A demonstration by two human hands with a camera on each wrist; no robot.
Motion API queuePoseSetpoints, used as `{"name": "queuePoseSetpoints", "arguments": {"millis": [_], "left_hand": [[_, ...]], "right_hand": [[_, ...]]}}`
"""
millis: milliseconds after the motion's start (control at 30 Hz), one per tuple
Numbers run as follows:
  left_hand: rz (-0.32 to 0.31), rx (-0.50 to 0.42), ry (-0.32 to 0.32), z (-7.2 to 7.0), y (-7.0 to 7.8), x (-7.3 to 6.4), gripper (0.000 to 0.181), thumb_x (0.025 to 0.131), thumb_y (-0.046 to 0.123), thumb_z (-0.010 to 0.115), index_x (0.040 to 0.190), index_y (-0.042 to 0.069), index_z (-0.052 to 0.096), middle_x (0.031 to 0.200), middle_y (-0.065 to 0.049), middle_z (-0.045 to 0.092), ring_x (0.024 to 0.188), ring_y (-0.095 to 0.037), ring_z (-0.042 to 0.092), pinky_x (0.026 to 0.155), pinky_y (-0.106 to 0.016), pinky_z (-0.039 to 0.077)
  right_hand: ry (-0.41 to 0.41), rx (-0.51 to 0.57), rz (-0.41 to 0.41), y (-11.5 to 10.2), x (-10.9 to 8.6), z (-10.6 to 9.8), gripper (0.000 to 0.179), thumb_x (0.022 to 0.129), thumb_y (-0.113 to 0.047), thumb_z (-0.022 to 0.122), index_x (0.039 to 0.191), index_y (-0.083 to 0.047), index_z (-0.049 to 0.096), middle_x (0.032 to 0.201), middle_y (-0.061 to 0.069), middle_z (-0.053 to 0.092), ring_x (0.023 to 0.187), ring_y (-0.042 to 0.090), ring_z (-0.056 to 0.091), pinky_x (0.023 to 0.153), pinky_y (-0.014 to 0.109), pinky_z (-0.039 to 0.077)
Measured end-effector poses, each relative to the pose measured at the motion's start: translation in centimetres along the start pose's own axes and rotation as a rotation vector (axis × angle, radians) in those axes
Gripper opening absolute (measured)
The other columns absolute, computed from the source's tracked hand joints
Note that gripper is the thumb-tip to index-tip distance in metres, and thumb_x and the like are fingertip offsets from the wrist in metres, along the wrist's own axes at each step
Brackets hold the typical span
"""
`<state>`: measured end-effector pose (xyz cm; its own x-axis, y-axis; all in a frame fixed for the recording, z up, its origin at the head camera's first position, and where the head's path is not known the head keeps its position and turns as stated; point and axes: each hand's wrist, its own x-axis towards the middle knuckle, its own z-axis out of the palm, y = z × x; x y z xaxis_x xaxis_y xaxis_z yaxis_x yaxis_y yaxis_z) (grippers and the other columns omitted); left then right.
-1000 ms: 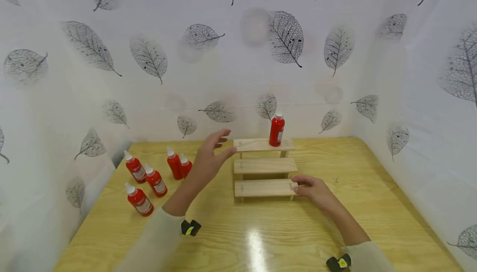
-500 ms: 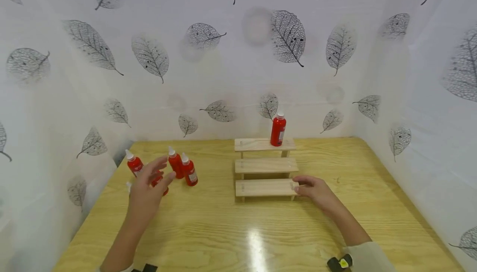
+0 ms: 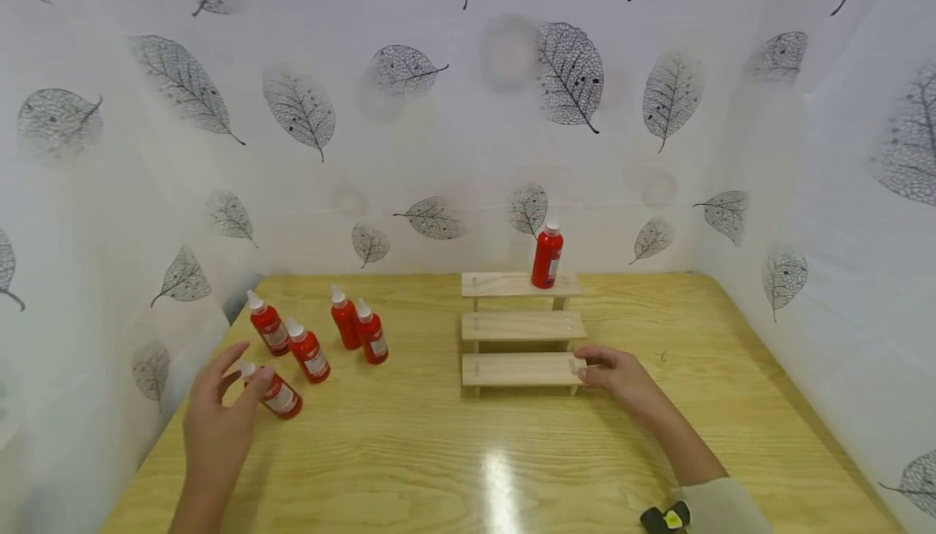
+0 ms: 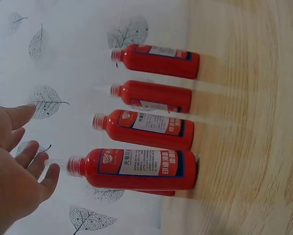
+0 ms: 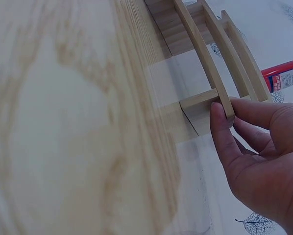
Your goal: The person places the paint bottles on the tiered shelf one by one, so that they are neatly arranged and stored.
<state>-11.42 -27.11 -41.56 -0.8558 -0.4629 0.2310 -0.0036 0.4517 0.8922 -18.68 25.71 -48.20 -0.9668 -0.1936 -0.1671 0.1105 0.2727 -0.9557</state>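
My left hand (image 3: 218, 424) reaches round the white nozzle end of the nearest red squeeze bottle (image 3: 282, 398), thumb and fingers apart. In the left wrist view, fingertips are right at the nozzle of that bottle (image 4: 136, 169), while the thumb stands away from it. My right hand (image 3: 620, 378) pinches the right end of the lowest step of a three-step wooden stand (image 3: 521, 368). Thumb below and finger above the board show in the right wrist view of the stand (image 5: 205, 54). Another red bottle (image 3: 547, 259) stands upright on the top step.
Beside the nearest bottle, several more red bottles stand on the wooden table (image 3: 409, 453): one at the back left (image 3: 270, 327), one in the middle (image 3: 309, 355), and a pair (image 3: 373, 340) to the right. A white leaf-print curtain (image 3: 468, 152) encloses the back and sides.
My left hand has moved from beside the stand, left and towards me over the bottles, to the nearest bottle. The right hand has kept its grip on the lowest step.
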Motion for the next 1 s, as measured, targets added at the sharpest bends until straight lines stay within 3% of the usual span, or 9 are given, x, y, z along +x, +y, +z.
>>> {"name": "queuePoseSetpoints", "arguments": {"millis": [167,267,400,533,833,1000], "left_hand": [[0.122,-0.084,0.069,0.0,-0.6,0.2,0.049,0.093,0.002,0.07,0.139,0.007,0.058,0.133,0.011,0.053,0.12,-0.001,0.049,0.09,-0.003,0.045],[0.128,-0.096,0.074,-0.1,-0.8,0.3,0.048,0.092,-0.001,0.07,0.139,0.007,0.058,0.131,0.014,0.054,0.12,-0.001,0.051,0.09,-0.003,0.046],[0.112,-0.141,0.04,-0.2,-0.7,0.3,0.047,0.093,-0.001,0.069,0.139,0.008,0.059,0.135,0.004,0.058,0.118,-0.002,0.053,0.09,-0.004,0.046],[0.072,-0.171,0.0,-0.1,-0.3,0.2,0.047,0.094,0.002,0.069,0.138,0.012,0.06,0.135,0.0,0.059,0.115,-0.004,0.057,0.087,-0.004,0.049],[-0.018,-0.056,-0.034,-0.5,-1.0,0.7,0.05,0.097,0.019,0.069,0.144,0.017,0.054,0.138,0.006,0.057,0.118,0.001,0.05,0.087,-0.001,0.043],[-0.054,0.079,-0.167,-1.0,-2.6,1.2,0.058,0.1,0.033,0.064,0.151,0.014,0.045,0.147,-0.007,0.049,0.112,0.008,0.048,0.083,0.001,0.042]], "right_hand": [[-0.001,0.0,0.0,0.0,-0.1,0.0,0.05,0.099,-0.019,0.065,0.14,0.005,0.051,0.132,0.023,0.057,0.107,0.018,0.062,0.092,0.032,0.058],[-0.005,0.003,-0.006,0.0,0.0,-0.1,0.05,0.099,-0.018,0.065,0.14,0.006,0.051,0.132,0.024,0.057,0.107,0.018,0.062,0.092,0.032,0.058],[-0.011,0.008,-0.018,0.0,-0.1,-0.1,0.05,0.099,-0.018,0.066,0.139,0.007,0.051,0.132,0.025,0.056,0.107,0.018,0.062,0.092,0.032,0.058],[-0.019,0.007,-0.029,0.0,-0.2,-0.2,0.051,0.099,-0.019,0.066,0.14,0.008,0.05,0.131,0.025,0.056,0.107,0.017,0.062,0.092,0.032,0.058],[-0.021,0.015,-0.034,0.2,-0.1,-0.2,0.052,0.098,-0.019,0.067,0.139,0.008,0.051,0.132,0.026,0.056,0.106,0.015,0.063,0.091,0.031,0.058],[-0.02,0.019,-0.033,0.2,-0.1,-0.1,0.052,0.098,-0.019,0.067,0.139,0.008,0.051,0.131,0.026,0.057,0.105,0.016,0.063,0.09,0.031,0.058]]}}
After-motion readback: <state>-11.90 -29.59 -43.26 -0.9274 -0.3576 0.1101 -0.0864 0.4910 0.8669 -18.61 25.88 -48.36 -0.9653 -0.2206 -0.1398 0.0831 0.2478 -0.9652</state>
